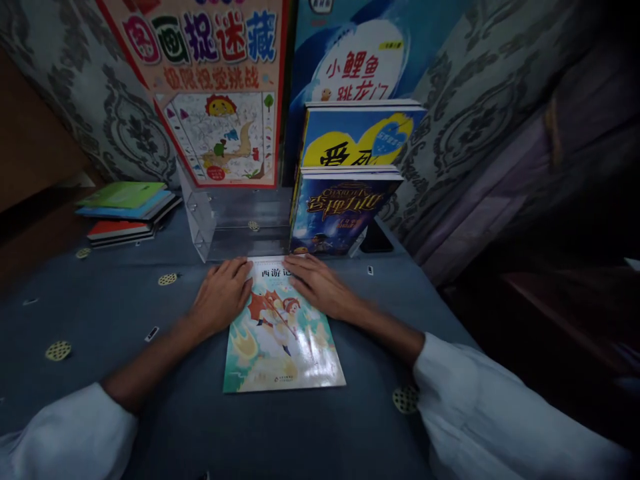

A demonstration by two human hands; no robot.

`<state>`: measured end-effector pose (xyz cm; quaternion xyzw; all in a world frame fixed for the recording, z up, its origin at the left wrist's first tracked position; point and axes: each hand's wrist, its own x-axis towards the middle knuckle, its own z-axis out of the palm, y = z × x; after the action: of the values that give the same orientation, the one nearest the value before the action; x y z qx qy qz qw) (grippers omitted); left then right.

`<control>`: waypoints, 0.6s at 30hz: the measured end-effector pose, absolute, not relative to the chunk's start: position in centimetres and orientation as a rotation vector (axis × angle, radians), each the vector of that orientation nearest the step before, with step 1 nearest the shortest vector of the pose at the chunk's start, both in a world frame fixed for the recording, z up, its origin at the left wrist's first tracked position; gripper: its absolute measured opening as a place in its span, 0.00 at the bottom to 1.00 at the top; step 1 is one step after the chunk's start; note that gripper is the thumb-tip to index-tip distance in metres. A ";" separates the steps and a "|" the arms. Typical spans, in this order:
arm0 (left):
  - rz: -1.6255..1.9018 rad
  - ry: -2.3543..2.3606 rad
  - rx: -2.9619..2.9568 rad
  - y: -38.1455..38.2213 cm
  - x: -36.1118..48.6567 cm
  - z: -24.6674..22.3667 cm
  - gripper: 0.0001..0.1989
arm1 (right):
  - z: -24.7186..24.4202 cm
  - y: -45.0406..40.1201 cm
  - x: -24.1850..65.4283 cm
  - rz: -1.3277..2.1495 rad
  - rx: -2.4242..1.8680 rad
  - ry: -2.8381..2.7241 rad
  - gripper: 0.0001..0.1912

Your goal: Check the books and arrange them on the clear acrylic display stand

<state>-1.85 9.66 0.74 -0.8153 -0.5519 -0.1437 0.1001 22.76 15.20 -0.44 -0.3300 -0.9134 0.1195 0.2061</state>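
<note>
A thin paperback book (285, 347) with a pale green and white cover and a red-caped figure lies flat on the table. My left hand (225, 293) rests at its upper left edge, fingers slightly bent and the fingertips touching the cover. Over the upper right part of the same book lies my right hand (320, 287), its fingers stretched out flat and partly covering the title. Neither hand is closed around the book. Just beyond its top edge stands a clear acrylic book rack (200, 220).
Dark blue books (345, 207) and blue-and-yellow books (360, 137) stand in the rack's right side. Behind them are a large red-bordered book (215, 80) and a tall blue book (320, 73). Stacked books (125, 207) lie left; a black phone-like object (376, 238) lies right. The tablecloth (165, 373) is dark blue.
</note>
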 end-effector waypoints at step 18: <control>-0.487 -1.596 -2.417 9.8 -2.3 0.3 0.19 | -1.1 15.5 26.3 0.338 -0.940 -2.434 0.22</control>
<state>-2.28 9.79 0.27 -0.8186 -0.5407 -0.1651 0.1019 26.26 15.46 -1.10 -0.3456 -0.8952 0.1243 0.2524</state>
